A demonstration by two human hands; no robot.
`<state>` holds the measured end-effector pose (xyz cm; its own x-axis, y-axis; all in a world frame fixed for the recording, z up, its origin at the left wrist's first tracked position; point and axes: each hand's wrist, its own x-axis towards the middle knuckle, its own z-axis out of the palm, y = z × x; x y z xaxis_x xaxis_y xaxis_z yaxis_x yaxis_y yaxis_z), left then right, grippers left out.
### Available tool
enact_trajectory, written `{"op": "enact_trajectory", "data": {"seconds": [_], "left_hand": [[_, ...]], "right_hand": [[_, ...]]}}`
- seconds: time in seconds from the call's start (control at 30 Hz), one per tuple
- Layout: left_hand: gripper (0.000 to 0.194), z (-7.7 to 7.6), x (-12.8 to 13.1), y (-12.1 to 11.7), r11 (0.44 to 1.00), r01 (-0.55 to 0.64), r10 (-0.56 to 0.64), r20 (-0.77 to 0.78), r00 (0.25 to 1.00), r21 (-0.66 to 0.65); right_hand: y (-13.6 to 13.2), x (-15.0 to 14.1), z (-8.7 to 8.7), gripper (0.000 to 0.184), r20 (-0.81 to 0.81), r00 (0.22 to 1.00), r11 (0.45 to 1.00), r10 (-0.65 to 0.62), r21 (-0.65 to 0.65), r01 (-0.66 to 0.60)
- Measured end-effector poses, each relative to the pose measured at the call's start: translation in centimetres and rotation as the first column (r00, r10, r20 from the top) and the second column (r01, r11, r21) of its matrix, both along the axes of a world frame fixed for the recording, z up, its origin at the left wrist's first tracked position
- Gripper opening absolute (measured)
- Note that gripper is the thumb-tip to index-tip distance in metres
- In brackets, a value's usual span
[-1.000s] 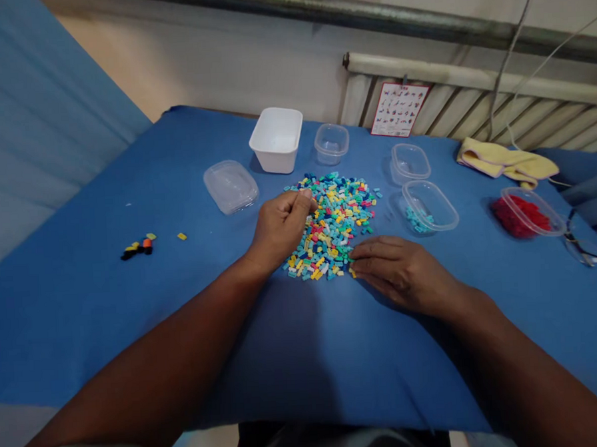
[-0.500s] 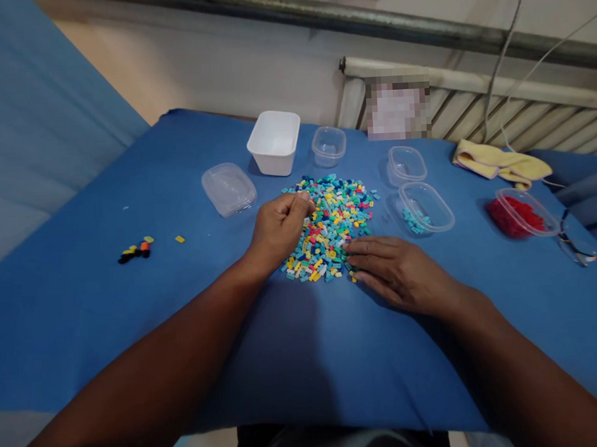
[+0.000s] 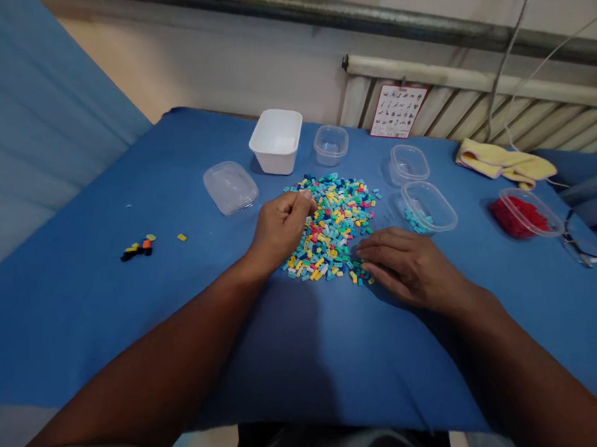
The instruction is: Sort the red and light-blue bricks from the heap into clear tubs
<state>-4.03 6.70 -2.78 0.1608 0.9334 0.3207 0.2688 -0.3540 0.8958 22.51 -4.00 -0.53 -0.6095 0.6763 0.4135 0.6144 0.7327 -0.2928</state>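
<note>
A pile of small multicoloured building bricks (image 3: 333,215) lies on the blue cloth (image 3: 266,372): turquoise, yellow, white, pink and dark blue pieces. At its left edge my left hand (image 3: 283,227) is closed, thumb against curled fingers; whatever they may hold is hidden. My right hand (image 3: 405,264) lies low at the pile's right side, fingers stretched out and touching or nearly touching a few bricks there. Just beyond that hand, a clear tub (image 3: 430,206) contains some turquoise bricks.
Behind the pile stand a white tub (image 3: 276,141) and a small clear tub (image 3: 331,145), with a clear lid (image 3: 230,188) to their left. Black and yellow bricks (image 3: 137,250) lie far left. At right are another clear tub (image 3: 408,163), red bricks (image 3: 521,216), glasses (image 3: 585,252) and a yellow cloth (image 3: 505,161).
My right hand has slid a little to the right, drawing several bricks away from the pile's lower right edge. My left hand stays closed in about the same place.
</note>
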Motion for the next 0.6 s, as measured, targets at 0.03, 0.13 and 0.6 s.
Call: {"op": "enact_trajectory", "data": {"seconds": [0.03,0.13,0.6], "left_hand": [[0.048,0.0,0.0,0.0,1.000,-0.003,0.003,-0.001,1.000,-0.001],[0.047,0.2,0.1,0.0,1.000,-0.007,0.007,-0.008,1.000,0.005],[0.047,0.1,0.1,0.0,1.000,0.000,0.000,0.000,1.000,0.014]], "right_hand": [[0.3,-0.4,-0.3,0.021,-0.013,1.000,1.000,-0.006,0.007,0.006],[1.3,-1.6,-1.2,0.028,-0.060,0.998,1.000,-0.007,0.019,0.008],[1.4,0.0,-0.9,0.027,-0.059,0.992,0.994,-0.111,-0.010,0.111]]}}
